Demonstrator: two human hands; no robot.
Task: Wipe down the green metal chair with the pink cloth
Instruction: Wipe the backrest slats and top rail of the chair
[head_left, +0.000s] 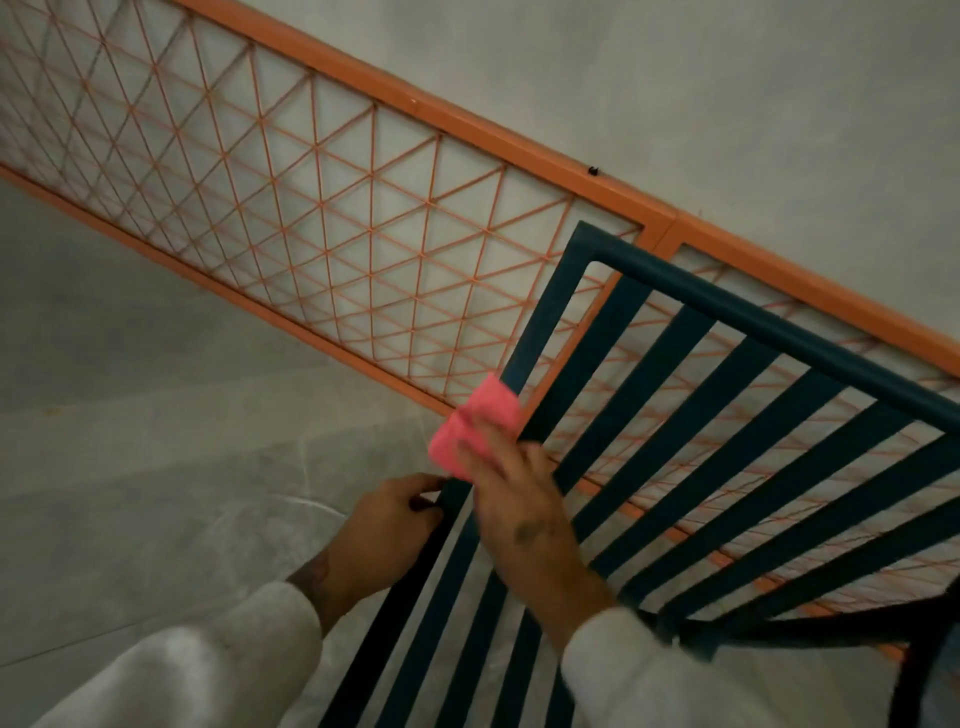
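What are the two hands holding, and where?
The left hand grips the green chair by its outer side bar. The right hand presses the pink cloth against that bar, straight fingers lying over the cloth's lower half.

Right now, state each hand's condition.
Left hand: grips the green metal chair's side rail.
Right hand: fingers straight, pressing the folded pink cloth onto that chair.
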